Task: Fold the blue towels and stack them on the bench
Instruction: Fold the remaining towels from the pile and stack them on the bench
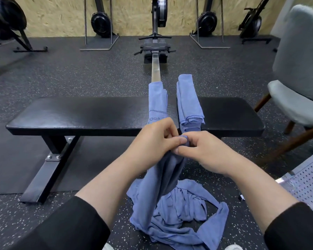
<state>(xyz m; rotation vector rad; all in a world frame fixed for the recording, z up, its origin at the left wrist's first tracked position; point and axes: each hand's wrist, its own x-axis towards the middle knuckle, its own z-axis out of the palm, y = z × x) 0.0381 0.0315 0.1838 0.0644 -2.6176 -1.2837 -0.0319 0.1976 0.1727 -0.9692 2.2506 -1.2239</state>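
Nearest the camera, a crumpled blue towel (177,213) lies heaped on the speckled floor (79,222), one end lifted up toward the bench's near edge. The left hand (152,139) and right hand (204,152) meet there, fingers curled, both pinching that raised end between thumb and fingertips. On the black bench (76,114), right of its middle, a folded towel stack (189,103) lies across from near edge to far edge, and just beside it on the left a single folded towel (157,101) also lies across. A grey chair (300,73) stands beyond the bench's right end.
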